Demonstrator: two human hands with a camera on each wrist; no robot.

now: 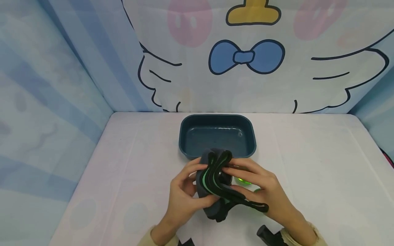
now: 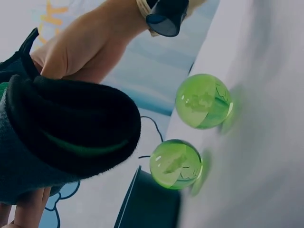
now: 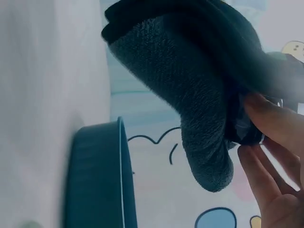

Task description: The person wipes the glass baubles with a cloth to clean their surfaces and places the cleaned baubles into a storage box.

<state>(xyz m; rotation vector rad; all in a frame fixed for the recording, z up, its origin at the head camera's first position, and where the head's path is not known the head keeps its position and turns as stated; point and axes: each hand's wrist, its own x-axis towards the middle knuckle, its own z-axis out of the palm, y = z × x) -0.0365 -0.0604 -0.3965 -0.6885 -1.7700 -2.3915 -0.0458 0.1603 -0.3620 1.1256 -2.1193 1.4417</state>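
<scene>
A soft, fuzzy dark-grey item (image 1: 212,208) with raised black and green stripes is held up over the table in front of the basin. My left hand (image 1: 184,194) grips its left side, thumb across the front. At its right side, the fingers of my right hand (image 1: 264,184) pinch a glossy dark round thing (image 3: 244,123) set against the fabric. Whether that round thing is attached to the fabric I cannot tell. Two clear green balls (image 2: 204,101) (image 2: 175,164) rest on the table below; in the head view the hands mostly hide them.
A dark teal rectangular basin (image 1: 253,136) stands at the back middle of the table, just beyond the hands. The table (image 1: 320,164) has a pale cloth cover. Printed curtains (image 1: 246,92) hang along its back and sides.
</scene>
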